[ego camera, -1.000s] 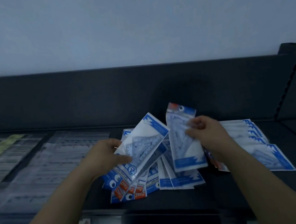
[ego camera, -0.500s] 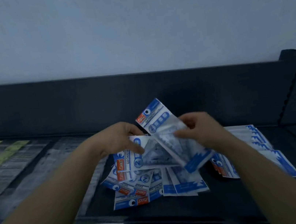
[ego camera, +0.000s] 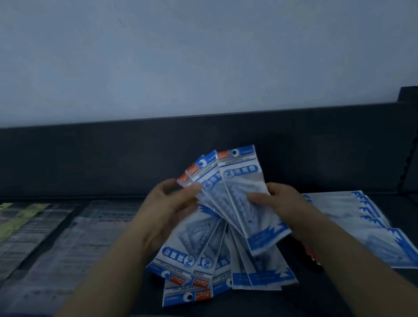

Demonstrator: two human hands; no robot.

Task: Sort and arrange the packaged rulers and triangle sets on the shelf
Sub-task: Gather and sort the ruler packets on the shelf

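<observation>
Clear plastic triangle-set packets (ego camera: 245, 188) with blue-and-orange headers, fanned above dark metal shelf (ego camera: 279, 308) near front edge, pinched by left hand (ego camera: 172, 212) and right hand (ego camera: 283, 201). Similar packets (ego camera: 212, 263) flat beneath; overlapped row (ego camera: 360, 219) toward right edge, dark strip between.

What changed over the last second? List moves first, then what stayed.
The left hand and right hand brought their separate packets together and now grip one upright fan of packets, lifted above the loose pile. The loose pile, the row of packets on the right and the ruler packets on the left stayed on the shelf.
</observation>
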